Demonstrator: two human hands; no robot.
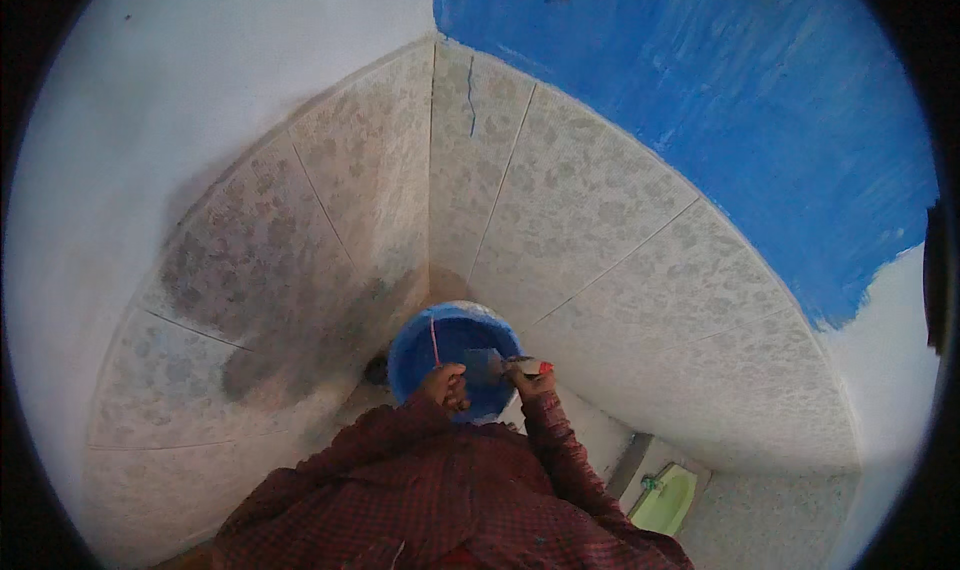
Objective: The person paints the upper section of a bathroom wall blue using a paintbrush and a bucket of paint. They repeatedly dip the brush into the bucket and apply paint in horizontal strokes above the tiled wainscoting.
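Below me is a round blue bucket [402, 342], with pale smears on its far rim and a dark blue inside. My left hand [447, 386] is closed over the bucket's near left side. A thin pink stick or cord [434, 340] runs from this hand toward the far rim; its lower end is hidden by the fingers. My right hand [525, 378], at the bucket's right rim, grips a flat-headed tool [484, 366] with a red handle end. Its grey-blue head points left over the bucket; whether it is a brush or a scraper is unclear.
Two patterned tile walls [590, 220] meet in a corner behind the bucket. Above the right tiles, the wall is painted blue [680, 60]; the left upper wall [230, 60] is white. A light green basin [668, 500] lies at lower right. My shadow darkens the left tiles.
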